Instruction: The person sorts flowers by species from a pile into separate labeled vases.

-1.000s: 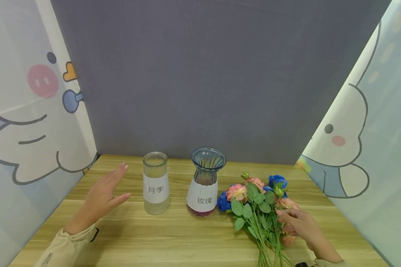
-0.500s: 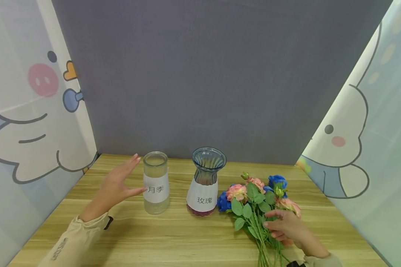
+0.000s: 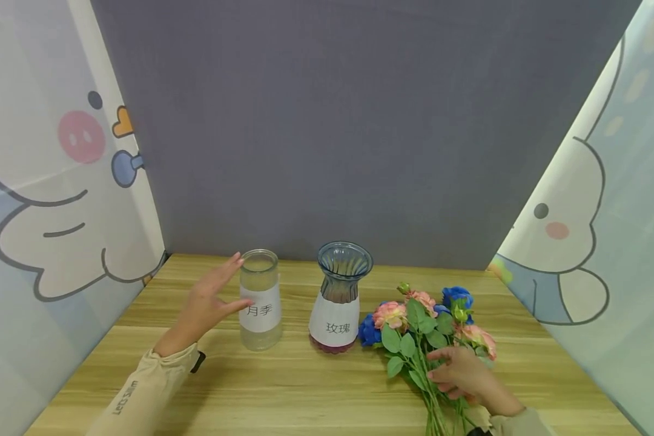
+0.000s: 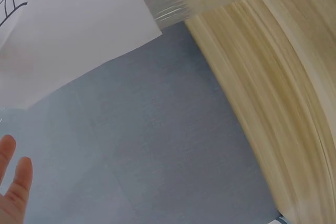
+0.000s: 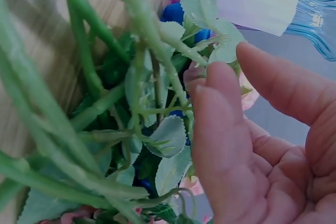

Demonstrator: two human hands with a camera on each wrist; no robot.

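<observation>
My left hand (image 3: 204, 306) is at the left side of a clear glass vase (image 3: 260, 340), thumb and fingers spread apart. Its thumb overlaps the vase's white label in the head view; two fingertips (image 4: 21, 179) show in the left wrist view. Over the stems of a bunch of pink and blue artificial flowers (image 3: 390, 315) is my right hand (image 3: 460, 372), its fingers loosely bent. In the right wrist view, thumb and forefinger stand apart beside the green stems (image 5: 89, 145) and leaves, with no stem between them. Some blooms and stems are hidden beneath that hand.
Between the clear vase and the flowers stands a blue fluted glass vase (image 3: 344, 266) with a white label and a purplish base. A grey panel (image 3: 327, 133) rises behind the wooden table (image 3: 305, 393). Printed cartoon sheets flank both sides.
My left hand has moved right, up to the clear vase. My right hand has shifted left from the pink blooms to over the stems. The head view has turned slightly left.
</observation>
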